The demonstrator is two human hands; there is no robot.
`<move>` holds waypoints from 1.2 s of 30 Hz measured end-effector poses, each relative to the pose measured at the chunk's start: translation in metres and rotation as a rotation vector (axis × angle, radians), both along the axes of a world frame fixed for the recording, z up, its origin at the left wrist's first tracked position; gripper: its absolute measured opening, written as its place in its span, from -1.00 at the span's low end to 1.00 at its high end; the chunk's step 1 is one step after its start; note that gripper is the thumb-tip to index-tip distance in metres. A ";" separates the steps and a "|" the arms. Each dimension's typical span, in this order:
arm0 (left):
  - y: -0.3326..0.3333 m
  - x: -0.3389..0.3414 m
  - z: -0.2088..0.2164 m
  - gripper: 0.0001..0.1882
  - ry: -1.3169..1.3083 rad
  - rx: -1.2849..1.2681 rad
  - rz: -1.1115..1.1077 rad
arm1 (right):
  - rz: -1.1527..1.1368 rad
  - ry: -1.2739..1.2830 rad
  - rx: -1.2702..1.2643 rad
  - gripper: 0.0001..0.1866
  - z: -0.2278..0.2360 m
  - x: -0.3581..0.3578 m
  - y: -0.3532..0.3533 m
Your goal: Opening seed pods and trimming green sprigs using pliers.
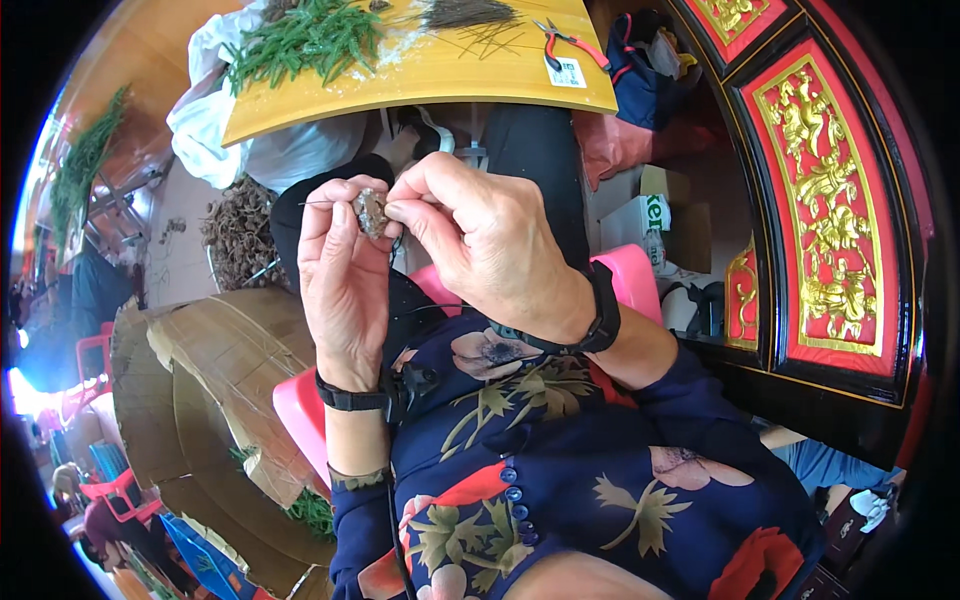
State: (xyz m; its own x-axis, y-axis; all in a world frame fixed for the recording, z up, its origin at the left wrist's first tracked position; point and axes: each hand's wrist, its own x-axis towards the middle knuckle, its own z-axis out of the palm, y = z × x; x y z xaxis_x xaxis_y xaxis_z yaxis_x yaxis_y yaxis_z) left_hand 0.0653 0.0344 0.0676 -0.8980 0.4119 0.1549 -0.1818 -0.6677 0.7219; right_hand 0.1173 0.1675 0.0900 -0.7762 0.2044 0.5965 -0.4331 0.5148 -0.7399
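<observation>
Between both hands, in front of the table edge, is a small brown lump with whitish flecks, which looks like a pine cone. My left hand is closed on it, the thumb pressed near its lower side and the fingers behind. A thin dark wire sticks out leftward by the left fingertips. My right hand pinches at the lump's right side with thumb and forefinger. Whatever lies right between those right fingertips is too small to make out.
On the yellow table lie green pine-like sprigs, dark thin wires and red-handled pliers. A heap of brown pieces stands left of my knees, near a torn cardboard box. A carved red-and-gold panel rises at right.
</observation>
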 end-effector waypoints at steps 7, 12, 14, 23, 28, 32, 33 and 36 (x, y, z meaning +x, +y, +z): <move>-0.004 -0.007 -0.011 -0.79 -0.042 0.182 -0.095 | 0.090 0.002 -0.087 -0.95 0.002 -0.002 0.003; -0.004 -0.010 -0.018 -0.75 -0.019 0.195 -0.122 | 0.163 -0.014 -0.115 -0.96 -0.001 -0.005 0.008; -0.004 -0.010 -0.020 -0.74 -0.001 0.189 -0.134 | 0.198 -0.032 -0.158 -0.96 -0.002 -0.005 0.009; -0.001 -0.009 -0.022 -0.75 0.028 0.216 -0.203 | 0.210 -0.013 -0.147 -0.96 -0.001 -0.006 0.013; 0.003 -0.004 -0.019 -0.77 0.032 0.128 -0.155 | 0.242 -0.077 -0.161 -0.96 -0.001 -0.006 0.017; 0.002 -0.005 -0.022 -0.78 0.064 0.157 -0.179 | 0.328 -0.174 -0.197 -0.95 0.002 -0.007 0.027; 0.001 -0.005 -0.022 -0.78 0.075 0.178 -0.197 | 0.362 -0.202 -0.198 -0.95 0.004 -0.007 0.030; 0.000 -0.007 -0.023 -0.78 0.098 0.188 -0.225 | 0.385 -0.235 -0.193 -0.95 0.007 -0.006 0.035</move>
